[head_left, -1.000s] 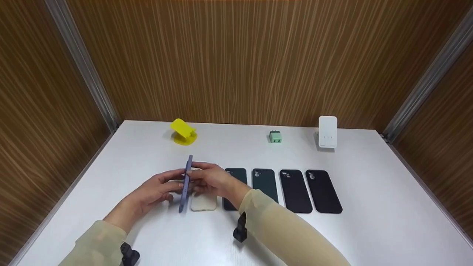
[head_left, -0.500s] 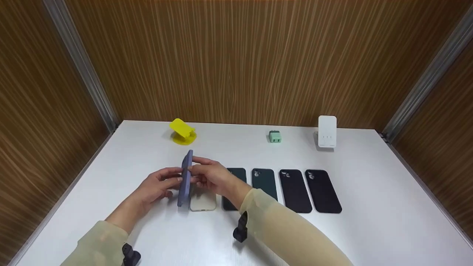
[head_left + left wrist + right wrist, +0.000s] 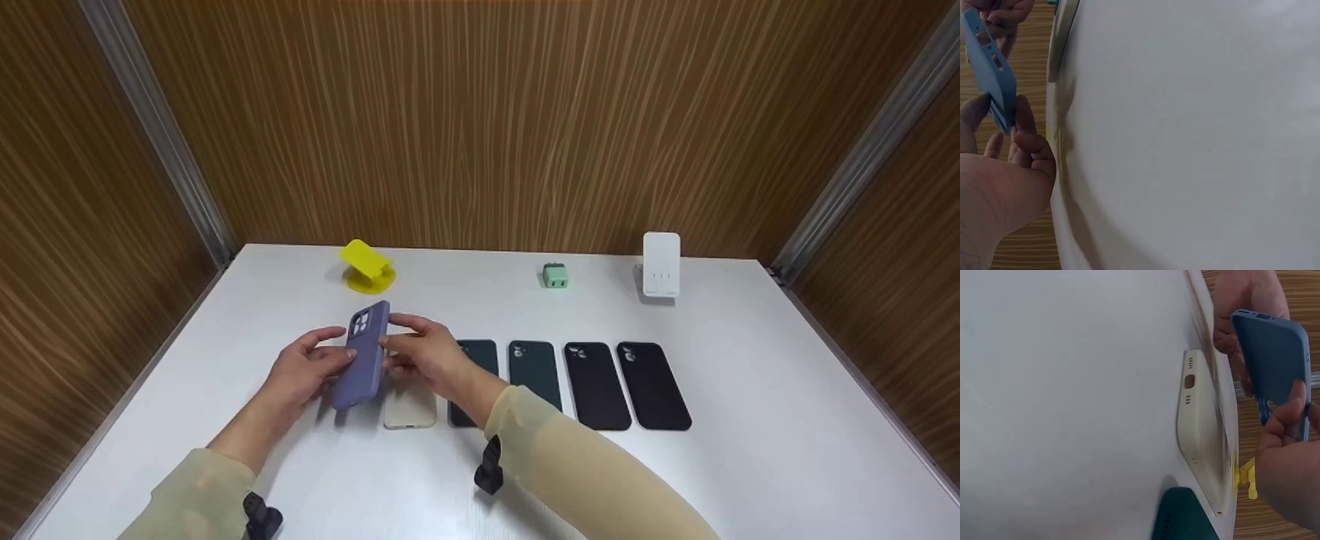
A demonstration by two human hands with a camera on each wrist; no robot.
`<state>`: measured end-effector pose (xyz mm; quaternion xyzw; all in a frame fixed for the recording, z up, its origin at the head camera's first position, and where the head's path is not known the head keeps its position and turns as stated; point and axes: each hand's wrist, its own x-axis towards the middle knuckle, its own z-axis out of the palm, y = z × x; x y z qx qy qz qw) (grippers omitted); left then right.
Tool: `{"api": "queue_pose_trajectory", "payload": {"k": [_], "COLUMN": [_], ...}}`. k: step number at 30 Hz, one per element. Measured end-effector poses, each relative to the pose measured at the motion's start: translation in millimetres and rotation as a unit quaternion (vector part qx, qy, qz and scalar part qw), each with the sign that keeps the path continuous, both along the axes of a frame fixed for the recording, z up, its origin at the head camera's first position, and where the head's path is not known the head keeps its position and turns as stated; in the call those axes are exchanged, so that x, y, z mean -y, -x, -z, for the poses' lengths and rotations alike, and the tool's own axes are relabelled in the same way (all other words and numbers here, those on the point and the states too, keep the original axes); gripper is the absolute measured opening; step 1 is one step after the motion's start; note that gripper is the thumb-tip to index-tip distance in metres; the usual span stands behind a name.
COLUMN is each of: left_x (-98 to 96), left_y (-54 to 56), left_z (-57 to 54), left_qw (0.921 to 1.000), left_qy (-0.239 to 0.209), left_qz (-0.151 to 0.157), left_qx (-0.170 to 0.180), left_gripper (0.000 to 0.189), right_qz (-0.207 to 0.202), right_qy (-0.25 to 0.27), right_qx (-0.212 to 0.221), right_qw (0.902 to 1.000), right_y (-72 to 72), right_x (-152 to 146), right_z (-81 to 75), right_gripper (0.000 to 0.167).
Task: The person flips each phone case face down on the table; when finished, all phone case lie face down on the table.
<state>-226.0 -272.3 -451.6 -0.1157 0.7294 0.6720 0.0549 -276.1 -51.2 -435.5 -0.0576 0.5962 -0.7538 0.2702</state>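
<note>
A purple phone case is held tilted above the table, its back with the camera cutout facing up and left in the head view. My left hand pinches its left edge, thumb on the back. Along the opposite long edge, my right hand grips it with thumb and fingers. In the right wrist view the phone case looks blue and shows its hollow inner side. Port holes show on the case's end in the left wrist view. A cream phone case lies below, partly hidden by my right hand.
To the right lie two dark green phone cases and two black ones in a row. Behind stand a yellow phone stand, a mint green charger plug and a white stand. Wood-grain panels enclose the white table.
The purple phone case has turned from edge-on to showing its back and camera cutout. My left hand has shifted slightly left, its thumb now on the back; my right hand keeps its grip.
</note>
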Motion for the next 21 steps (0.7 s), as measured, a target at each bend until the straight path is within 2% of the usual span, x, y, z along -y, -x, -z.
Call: {"api": "queue_pose_trajectory", "payload": {"k": [6, 12, 17, 21], "left_x": [5.1, 7.6, 11.9, 13.4], "left_y": [0.1, -1.2, -2.8, -5.5], "left_z": [-0.4, 0.6, 2.6, 5.1], "left_qw": [0.9979, 0.9951, 0.9941, 0.9934], "left_qy": [0.063, 0.098, 0.108, 0.114], "left_qz": [-0.013, -0.012, -0.004, 0.002], "left_qx": [-0.007, -0.008, -0.009, -0.012], "left_gripper": [0.064, 0.061, 0.064, 0.065], "right_qz": [0.035, 0.032, 0.022, 0.009], "right_qy": [-0.063, -0.116, -0.179, -0.229], "right_qx": [-0.046, -0.093, -0.148, -0.193], "right_qw": [0.9964, 0.9884, 0.9724, 0.9541], "right_y": [-3.1, -4.9, -7.0, -8.6], "right_x": [6.1, 10.2, 11.8, 12.1], "right_z": [6.8, 11.0, 13.2, 16.2], "right_gripper": [0.046, 0.048, 0.052, 0.054]}}
